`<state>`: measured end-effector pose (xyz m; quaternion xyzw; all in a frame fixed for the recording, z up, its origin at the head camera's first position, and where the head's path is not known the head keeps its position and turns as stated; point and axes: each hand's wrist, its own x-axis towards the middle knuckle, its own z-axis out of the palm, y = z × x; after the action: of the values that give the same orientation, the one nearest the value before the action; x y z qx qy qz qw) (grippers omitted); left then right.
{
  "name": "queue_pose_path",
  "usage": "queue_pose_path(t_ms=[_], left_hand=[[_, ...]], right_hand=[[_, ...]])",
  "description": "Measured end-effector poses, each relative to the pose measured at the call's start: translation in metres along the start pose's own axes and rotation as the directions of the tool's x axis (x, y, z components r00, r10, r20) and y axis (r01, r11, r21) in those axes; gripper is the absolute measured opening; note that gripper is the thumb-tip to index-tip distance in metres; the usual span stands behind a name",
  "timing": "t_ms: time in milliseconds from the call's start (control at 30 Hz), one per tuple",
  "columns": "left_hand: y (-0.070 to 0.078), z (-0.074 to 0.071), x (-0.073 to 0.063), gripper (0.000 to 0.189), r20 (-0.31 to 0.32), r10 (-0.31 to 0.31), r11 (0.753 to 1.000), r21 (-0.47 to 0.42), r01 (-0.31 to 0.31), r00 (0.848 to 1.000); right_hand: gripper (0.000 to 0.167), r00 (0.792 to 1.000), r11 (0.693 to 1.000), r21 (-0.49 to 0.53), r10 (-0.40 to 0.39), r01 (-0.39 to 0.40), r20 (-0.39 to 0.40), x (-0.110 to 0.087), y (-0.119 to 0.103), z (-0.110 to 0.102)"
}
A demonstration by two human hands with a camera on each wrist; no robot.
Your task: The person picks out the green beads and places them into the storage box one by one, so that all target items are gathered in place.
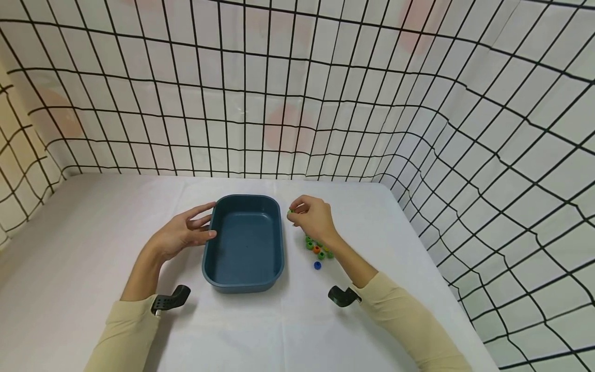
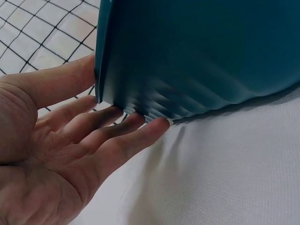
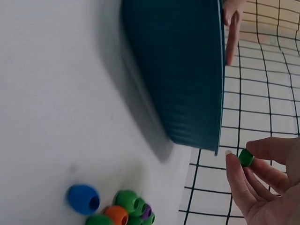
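A dark blue-green rectangular basin (image 1: pixel 244 287) stands upright on the white cloth. My left hand (image 1: pixel 178 235) holds its left side, the thumb at the rim and the spread fingers (image 2: pixel 136 136) against the outer wall. Just past the basin's right rim, my right hand (image 1: pixel 313 217) pinches a small green bead (image 3: pixel 246 158) between thumb and fingertips, raised off the cloth. Below that hand lies a loose group of beads: green beads (image 1: pixel 321 256), an orange bead (image 3: pixel 116 214), a purple bead (image 3: pixel 146 212) and a blue bead (image 1: pixel 317 265) nearest me. My right forearm partly hides the group.
A black wire grid (image 1: pixel 279 93) backed with pale sheeting rises behind the table and along both sides. White cloth (image 1: pixel 241 330) covers the table. A black wrist mount (image 1: pixel 172 298) juts from the left sleeve, and another mount (image 1: pixel 343 296) from the right.
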<state>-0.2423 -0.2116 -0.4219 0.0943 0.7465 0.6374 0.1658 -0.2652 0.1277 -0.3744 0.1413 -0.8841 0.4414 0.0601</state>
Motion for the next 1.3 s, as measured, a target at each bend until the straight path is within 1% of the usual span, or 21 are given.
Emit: queue_pose_path(t_ms=[100, 233, 533, 833, 1000, 1133, 1300], left_hand=[[-0.001, -0.001, 0.0, 0.09, -0.006, 0.004, 1.0, 0.002, -0.004, 1.0], [0.0, -0.001, 0.0, 0.09, -0.004, 0.006, 1.0, -0.005, -0.006, 1.0], [0.0, -0.003, 0.001, 0.091, -0.002, 0.019, 1.0, -0.011, -0.019, 1.0], [-0.001, -0.002, 0.003, 0.089, -0.007, 0.016, 1.0, -0.007, -0.016, 1.0], [0.0, -0.001, 0.003, 0.088, -0.016, 0.023, 1.0, -0.005, -0.024, 1.0], [0.001, -0.001, 0.002, 0.089, -0.022, 0.025, 1.0, -0.015, -0.026, 0.999], [0.0, -0.001, 0.001, 0.09, -0.017, 0.025, 1.0, -0.012, -0.025, 1.0]], right_hand=[[0.01, 1.0, 0.999, 0.035, -0.002, 0.002, -0.002, 0.005, -0.005, 0.009], [0.011, 1.0, 0.999, 0.039, -0.003, 0.004, -0.017, 0.011, -0.008, 0.02], [0.011, 0.998, 1.0, -0.014, -0.018, 0.017, -0.061, 0.016, -0.006, 0.036], [0.009, 0.994, 0.999, 0.014, -0.048, 0.05, -0.095, 0.013, 0.0, 0.045], [0.009, 0.993, 0.998, -0.027, -0.059, 0.056, -0.099, 0.012, 0.002, 0.046], [0.01, 0.995, 0.997, -0.057, -0.062, 0.058, -0.083, 0.014, 0.001, 0.046], [0.01, 0.996, 0.996, -0.07, -0.057, 0.052, -0.074, 0.013, 0.0, 0.045]])
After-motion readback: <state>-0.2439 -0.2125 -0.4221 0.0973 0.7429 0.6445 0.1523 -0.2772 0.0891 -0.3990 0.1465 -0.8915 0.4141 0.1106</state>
